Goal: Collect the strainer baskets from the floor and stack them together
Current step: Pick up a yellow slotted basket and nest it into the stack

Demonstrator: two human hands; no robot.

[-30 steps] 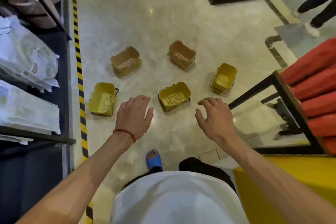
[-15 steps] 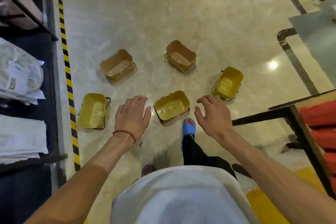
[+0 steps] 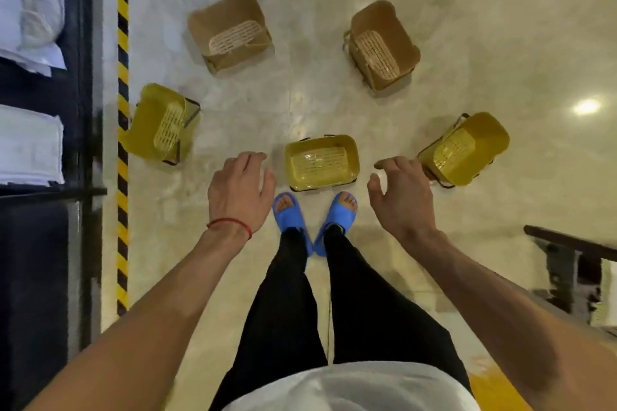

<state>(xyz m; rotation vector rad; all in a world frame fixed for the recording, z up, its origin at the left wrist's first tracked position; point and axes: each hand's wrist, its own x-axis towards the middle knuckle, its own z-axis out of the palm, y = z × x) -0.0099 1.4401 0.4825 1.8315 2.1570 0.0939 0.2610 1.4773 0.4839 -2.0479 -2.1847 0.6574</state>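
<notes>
Several strainer baskets stand apart on the polished floor. A yellow basket sits just in front of my feet. Another yellow basket is at the left by the striped tape, and a third yellow basket is at the right. Two brown baskets lie farther off, one at the left and one at the right. My left hand hovers left of the middle basket, fingers relaxed, holding nothing. My right hand hovers between the middle and right yellow baskets, fingers loosely spread, holding nothing.
A black-and-yellow tape line runs along the floor at the left, beside a dark shelf unit with white packages. A dark metal rack frame stands at the right. My feet in blue slippers stand just behind the middle basket.
I have stepped forward and tilted my head down, so the baskets are closer and both feet now stand at the middle basket. Both hands stay spread, holding nothing.
</notes>
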